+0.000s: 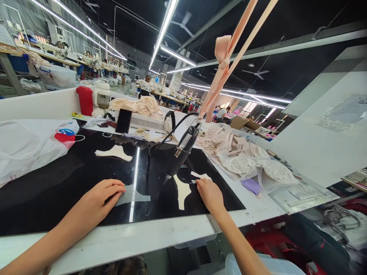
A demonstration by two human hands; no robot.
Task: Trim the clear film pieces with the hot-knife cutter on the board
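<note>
My left hand (104,196) has its fingers together on the left end of a grey translucent cut piece (140,196) lying on the glossy black board (71,206). My right hand (210,194) pinches at small pale pieces (200,175) near the board's right side; what its fingertips hold is partly hidden. Between my hands lies a cream cut piece (182,191), under the tip of a black handheld tool (183,149) hanging from peach straps (222,72). Another cream piece (114,152) rests farther back on the left.
A white plastic bag (31,147) lies at the left. Behind the board are a red cup (85,100), a phone (123,121), and bundled peach fabric (140,106) on a white vented box. Lace bras (243,156) and a purple piece (251,186) are at the right.
</note>
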